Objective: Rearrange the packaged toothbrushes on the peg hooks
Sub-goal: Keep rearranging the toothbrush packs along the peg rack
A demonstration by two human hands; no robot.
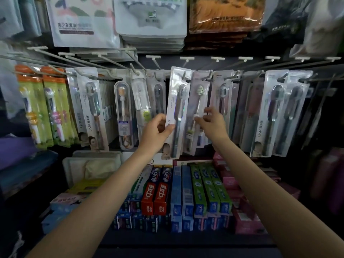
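You see glossy clear plastic blister packs [176,112] on card backing, thin metal peg hooks [104,62], and shiny printed cardboard toothpaste boxes [160,194].
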